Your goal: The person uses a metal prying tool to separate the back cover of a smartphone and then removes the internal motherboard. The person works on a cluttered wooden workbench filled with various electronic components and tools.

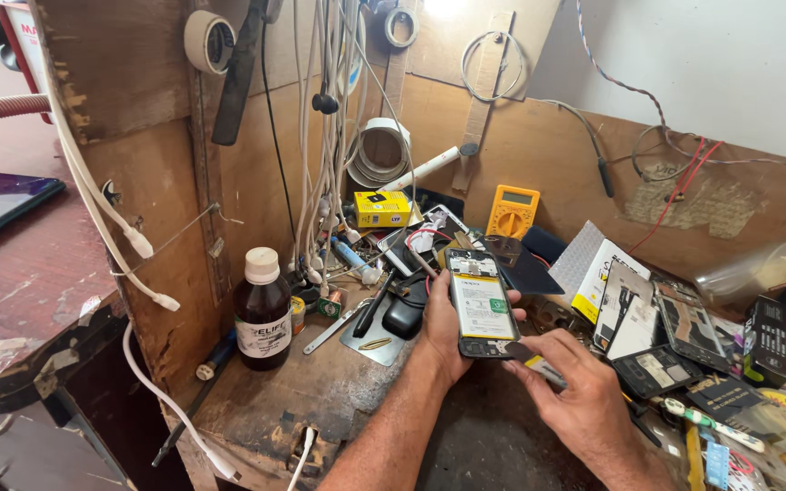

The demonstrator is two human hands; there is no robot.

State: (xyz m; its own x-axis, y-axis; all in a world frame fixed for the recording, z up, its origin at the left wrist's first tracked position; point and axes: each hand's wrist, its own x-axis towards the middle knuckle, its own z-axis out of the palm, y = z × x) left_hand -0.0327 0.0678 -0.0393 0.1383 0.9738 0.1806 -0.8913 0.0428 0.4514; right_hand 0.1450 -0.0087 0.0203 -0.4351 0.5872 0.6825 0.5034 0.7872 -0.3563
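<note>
Phone (pixel 482 305) with its back cover off sits upright in my left hand (pixel 438 332), raised just over the wooden surface (pixel 320 391) and roughly in the middle of my view. Its long axis runs away from me, the bottom edge toward my body and the camera end pointing at the back wall. The open side faces up, showing the large pale battery with a green patch.

My left hand comes in from below and cradles it along its left edge, with the fingers wrapped underneath and closed around the body. My right hand (pixel 575 386) is down at the lower right corner, pinched narrow on a small thin tool (pixel 543 368), whose tip meets the bottom end. So the right is the nearer one to the bottom edge, and the left carries the weight.

Beyond it, toward the wall, stands a yellow multimeter (pixel 512 211). To the left on the surface is a brown bottle (pixel 262 309) with a white cap. To the right lie other stripped phones (pixel 684 327), close beside my right wrist.
</note>
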